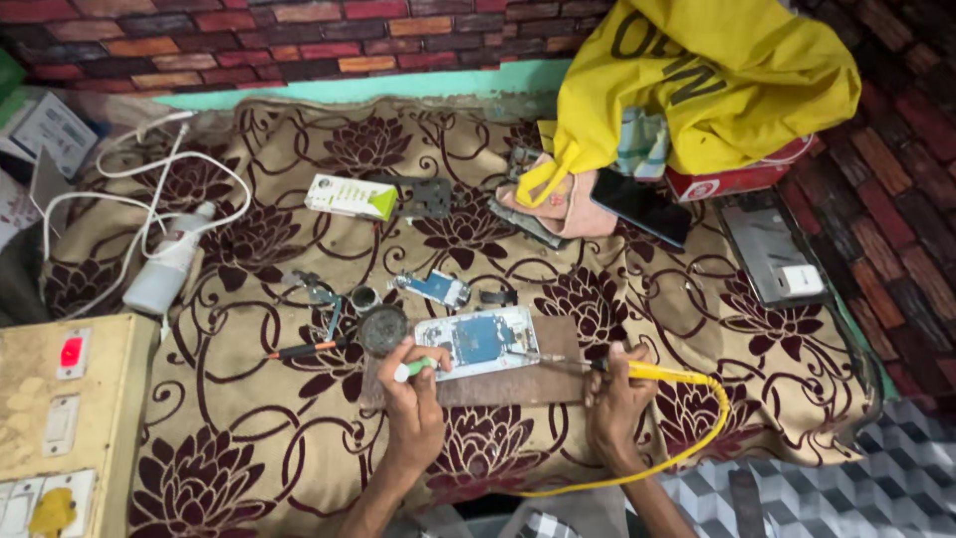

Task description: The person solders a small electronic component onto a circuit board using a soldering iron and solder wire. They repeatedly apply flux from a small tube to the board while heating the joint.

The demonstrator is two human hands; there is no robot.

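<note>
Gripping a yellow soldering iron [652, 371] in right hand [614, 399], tip on opened phone [476, 342] (lying on a brown board [543, 384], twelve o'clock of both hands). Pinching a green-tipped tool [413, 368] in left hand [413, 399]; round tin [382, 328] at nine o'clock of phone.

Materials and finishes on the repair bed

Patterned cloth [299, 438], soft, matt weave; wooden board [538, 384], rough, dull; opened phone [478, 341], glossy plastic rim, bare metal inside; soldering iron [652, 372], smooth yellow plastic; bag [737, 70], matt yellow fabric.
</note>
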